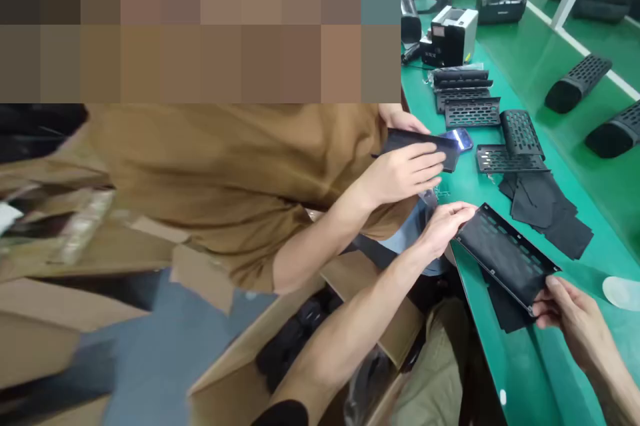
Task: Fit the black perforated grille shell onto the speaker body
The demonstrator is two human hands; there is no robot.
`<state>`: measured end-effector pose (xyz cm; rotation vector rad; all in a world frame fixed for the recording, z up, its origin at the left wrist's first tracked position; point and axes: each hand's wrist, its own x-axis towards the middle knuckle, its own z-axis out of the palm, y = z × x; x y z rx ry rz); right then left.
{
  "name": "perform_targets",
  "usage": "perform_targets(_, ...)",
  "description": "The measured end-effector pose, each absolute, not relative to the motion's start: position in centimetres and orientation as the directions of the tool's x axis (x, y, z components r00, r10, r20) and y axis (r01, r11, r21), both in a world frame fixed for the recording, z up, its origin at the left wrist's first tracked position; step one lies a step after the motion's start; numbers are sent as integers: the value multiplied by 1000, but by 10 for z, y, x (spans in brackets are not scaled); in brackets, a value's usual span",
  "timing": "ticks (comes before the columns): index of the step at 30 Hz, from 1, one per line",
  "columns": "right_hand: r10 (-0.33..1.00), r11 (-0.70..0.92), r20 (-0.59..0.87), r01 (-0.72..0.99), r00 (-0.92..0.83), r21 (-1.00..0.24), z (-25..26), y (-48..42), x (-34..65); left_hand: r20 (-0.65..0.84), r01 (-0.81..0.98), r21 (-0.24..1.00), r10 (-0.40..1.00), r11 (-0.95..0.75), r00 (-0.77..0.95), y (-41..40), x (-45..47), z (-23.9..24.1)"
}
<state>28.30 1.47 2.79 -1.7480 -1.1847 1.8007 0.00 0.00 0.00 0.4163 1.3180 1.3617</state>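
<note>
Green matting covers the long workbench (505,226), where a person holds a black perforated grille panel (505,254) lined with black fabric, slots showing along its rim, tilted just above the bench edge at about 4 o'clock in the view. The left hand (445,225) grips the panel's upper end with fingers curled over it; the right hand (570,313) pinches the lower corner. By the look of it, the cloth is being seated on the grille, and the next move would call for smoothing it flat against the slots. At 12 o'clock from the panel, a co-worker in a brown shirt (225,173) handles a similar dark piece (417,146). Loose fabric cut-outs (545,206) lie at 2 o'clock, bare grilles (500,161) beyond them.
</note>
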Motion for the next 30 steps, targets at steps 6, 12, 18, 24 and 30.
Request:
perform_targets(6, 719, -625, -687, 332, -109, -707, 41, 32, 271, -604, -453, 758, 767, 469, -216, 17, -7, 5)
perform_targets(12, 716, -640, -697, 362, -39, -678, 39, 35, 260, -666, -444, 712, 723, 545, -181, 20, -17, 7)
perform_targets(18, 706, -657, -708, 390, 20, -645, 37, 35, 250, -703, -477, 671, 692, 568, -165, 23, -22, 1)
perform_targets(24, 693, -672, -718, 410, 57, -616, 37, 40, 246, -735, -495, 635, 660, 592, -153, 26, -23, -6)
perform_targets(30, 680, -689, -728, 409, 83, -598, 37, 44, 242, -751, -503, 623, 637, 599, -171, 27, -24, -9)
